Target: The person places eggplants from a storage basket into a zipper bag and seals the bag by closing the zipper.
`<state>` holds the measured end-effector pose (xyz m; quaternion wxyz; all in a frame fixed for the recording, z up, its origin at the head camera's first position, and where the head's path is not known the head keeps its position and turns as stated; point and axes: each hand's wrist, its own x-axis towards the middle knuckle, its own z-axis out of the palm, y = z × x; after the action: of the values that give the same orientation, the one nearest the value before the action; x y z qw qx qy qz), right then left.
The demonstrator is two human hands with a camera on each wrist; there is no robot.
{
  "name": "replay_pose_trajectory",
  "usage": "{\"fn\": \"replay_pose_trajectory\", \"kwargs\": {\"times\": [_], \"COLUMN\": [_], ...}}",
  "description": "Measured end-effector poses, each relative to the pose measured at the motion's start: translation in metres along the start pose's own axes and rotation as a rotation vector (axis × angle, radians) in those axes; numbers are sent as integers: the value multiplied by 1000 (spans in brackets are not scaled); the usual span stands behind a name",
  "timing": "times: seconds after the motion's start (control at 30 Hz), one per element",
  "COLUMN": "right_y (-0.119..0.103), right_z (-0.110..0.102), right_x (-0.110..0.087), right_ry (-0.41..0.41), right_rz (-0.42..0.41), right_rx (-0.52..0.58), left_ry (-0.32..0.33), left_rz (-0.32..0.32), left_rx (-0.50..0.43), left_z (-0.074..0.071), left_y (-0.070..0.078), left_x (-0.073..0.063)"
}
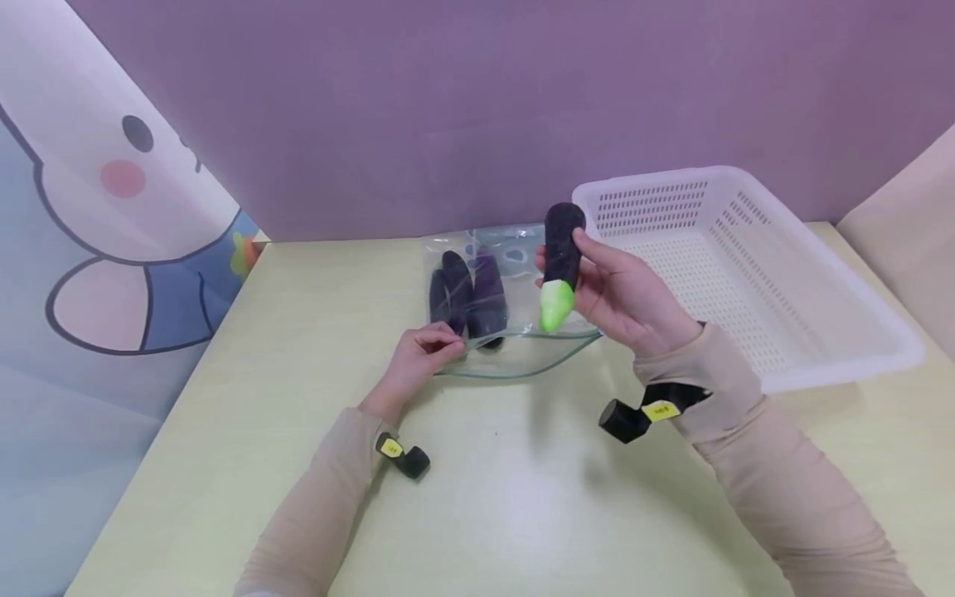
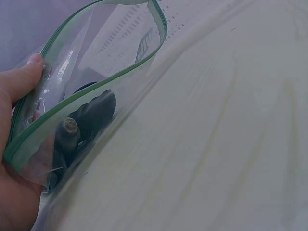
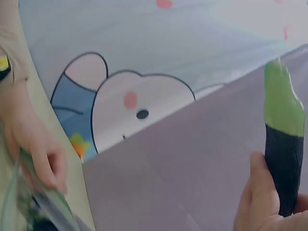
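3 or so dark veggies (image 1: 488, 290) in the clear bag (image 1: 522, 303), 1 eggplant (image 1: 563, 249) out, held up over it, gripped in the R hand (image 1: 622, 290) nr the basket (image 1: 652, 207). L hand (image 1: 421, 356) pinches the bag's edge, top's unsealed, so prob partway imo.

From above, the head view faces forward and down over the counter (image 1: 492, 514). The left wrist view looks closely across the clear bag (image 2: 113, 77); the right wrist view faces the cartoon sheet (image 3: 163, 86), the eggplant (image 3: 285, 154) close by. All 3 share the bag.
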<state>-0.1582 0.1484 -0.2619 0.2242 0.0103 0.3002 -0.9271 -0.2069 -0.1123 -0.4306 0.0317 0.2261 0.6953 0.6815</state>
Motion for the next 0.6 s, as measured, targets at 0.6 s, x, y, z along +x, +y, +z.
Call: {"fn": "replay_pose_trajectory", "kwargs": {"times": [0.6], "right_y": [63], "right_z": [-17], "right_x": [-1], "right_ry": [-79], "right_rz": [6], "right_rx": [-271], "left_ry": [-17], "left_rz": [53], "left_rx": [2], "left_z": [-1], "left_y": [-4], "left_x": [0]}}
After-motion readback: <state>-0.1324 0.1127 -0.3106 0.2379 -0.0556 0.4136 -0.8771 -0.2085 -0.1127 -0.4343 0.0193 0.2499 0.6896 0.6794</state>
